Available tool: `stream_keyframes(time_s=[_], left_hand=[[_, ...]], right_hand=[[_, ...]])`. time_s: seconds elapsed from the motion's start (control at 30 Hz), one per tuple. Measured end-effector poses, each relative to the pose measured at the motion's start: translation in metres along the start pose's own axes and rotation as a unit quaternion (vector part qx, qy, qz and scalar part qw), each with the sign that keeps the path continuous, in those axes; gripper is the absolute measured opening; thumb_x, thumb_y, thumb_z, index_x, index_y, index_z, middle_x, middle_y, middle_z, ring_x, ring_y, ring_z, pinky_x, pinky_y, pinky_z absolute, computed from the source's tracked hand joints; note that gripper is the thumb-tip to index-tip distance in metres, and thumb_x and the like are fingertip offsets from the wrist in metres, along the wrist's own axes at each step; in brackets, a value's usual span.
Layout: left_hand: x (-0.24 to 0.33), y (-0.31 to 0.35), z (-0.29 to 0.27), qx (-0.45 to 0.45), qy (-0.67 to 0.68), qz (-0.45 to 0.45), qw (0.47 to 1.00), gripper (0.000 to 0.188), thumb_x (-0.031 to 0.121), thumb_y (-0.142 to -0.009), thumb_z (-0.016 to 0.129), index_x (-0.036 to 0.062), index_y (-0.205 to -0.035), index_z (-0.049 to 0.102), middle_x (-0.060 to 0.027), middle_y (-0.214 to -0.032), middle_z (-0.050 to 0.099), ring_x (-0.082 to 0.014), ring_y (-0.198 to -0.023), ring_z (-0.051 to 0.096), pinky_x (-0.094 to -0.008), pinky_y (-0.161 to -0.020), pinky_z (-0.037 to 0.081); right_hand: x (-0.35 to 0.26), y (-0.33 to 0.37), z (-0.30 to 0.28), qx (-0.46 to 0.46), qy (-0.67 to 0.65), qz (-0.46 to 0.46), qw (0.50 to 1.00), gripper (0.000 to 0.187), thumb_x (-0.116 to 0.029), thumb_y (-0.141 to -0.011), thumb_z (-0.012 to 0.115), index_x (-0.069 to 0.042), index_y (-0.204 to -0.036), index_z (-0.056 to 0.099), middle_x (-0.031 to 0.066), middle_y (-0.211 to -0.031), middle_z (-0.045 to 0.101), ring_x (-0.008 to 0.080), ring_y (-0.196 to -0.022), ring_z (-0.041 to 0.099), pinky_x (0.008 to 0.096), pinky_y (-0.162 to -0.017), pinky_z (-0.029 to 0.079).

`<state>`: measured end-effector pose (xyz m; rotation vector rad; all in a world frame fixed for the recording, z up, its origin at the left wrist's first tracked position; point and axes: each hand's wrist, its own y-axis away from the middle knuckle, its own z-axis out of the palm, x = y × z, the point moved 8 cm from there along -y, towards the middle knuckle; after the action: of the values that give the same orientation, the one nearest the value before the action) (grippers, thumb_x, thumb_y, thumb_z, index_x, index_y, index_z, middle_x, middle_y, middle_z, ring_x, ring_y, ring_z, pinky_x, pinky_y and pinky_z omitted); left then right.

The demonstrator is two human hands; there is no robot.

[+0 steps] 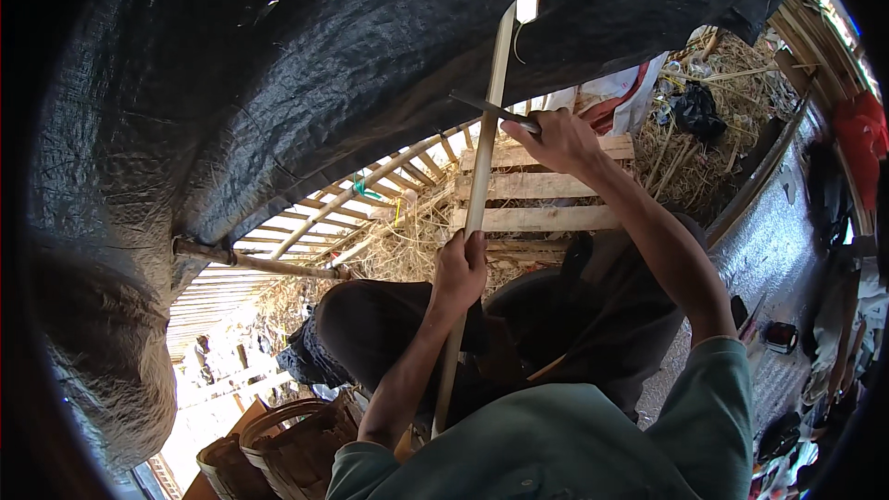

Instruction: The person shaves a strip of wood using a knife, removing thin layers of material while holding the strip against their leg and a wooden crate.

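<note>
A long, pale strip that looks like split bamboo (483, 167) runs from beside my body up to the dark sheeting. My left hand (459, 268) is closed around it, above my knees. Farther up, my right hand (561, 142) grips the handle of a knife (488, 106). Its dark blade points left and crosses the strip; whether the edge touches it I cannot tell. A thin curled sliver (519, 44) hangs by the strip's upper end.
Black plastic sheeting (306, 65) hangs over the left and far side. A slatted wooden pallet (537, 187) lies ahead on straw. Woven baskets (301, 444) stand at lower left, by a bamboo slat fence (315, 222). A black plastic bag (699, 111) lies far right.
</note>
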<state>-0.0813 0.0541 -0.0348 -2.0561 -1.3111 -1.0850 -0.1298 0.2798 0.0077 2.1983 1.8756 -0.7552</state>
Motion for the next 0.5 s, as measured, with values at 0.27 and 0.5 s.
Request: stream_keyframes(time_s=[0.27, 0.5], left_hand=[[0.001, 0.003, -0.001, 0.013, 0.016, 0.066, 0.998, 0.031, 0.025, -0.092, 0.043, -0.0011, -0.078, 0.051, -0.0048, -0.055, 0.05, -0.0131, -0.049, 0.05, -0.0306, -0.047, 0.04], [0.014, 0.002, -0.004, -0.008, 0.023, 0.009, 1.0, 0.032, 0.026, -0.092, 0.043, 0.0006, -0.074, 0.049, -0.0043, -0.056, 0.049, -0.0127, -0.048, 0.048, -0.0299, -0.047, 0.039]], right_hand=[[-0.083, 0.065, 0.016, -0.049, -0.004, -0.307, 0.95, 0.062, -0.067, -0.074, 0.048, -0.006, -0.064, 0.06, 0.0132, -0.049, 0.055, 0.0306, -0.049, 0.06, 0.0397, -0.047, 0.049], [0.025, -0.013, -0.014, 0.029, -0.015, 0.062, 0.998, 0.058, -0.057, -0.083, 0.048, -0.002, -0.067, 0.061, 0.0103, -0.043, 0.05, 0.0268, -0.041, 0.055, 0.0361, -0.038, 0.042]])
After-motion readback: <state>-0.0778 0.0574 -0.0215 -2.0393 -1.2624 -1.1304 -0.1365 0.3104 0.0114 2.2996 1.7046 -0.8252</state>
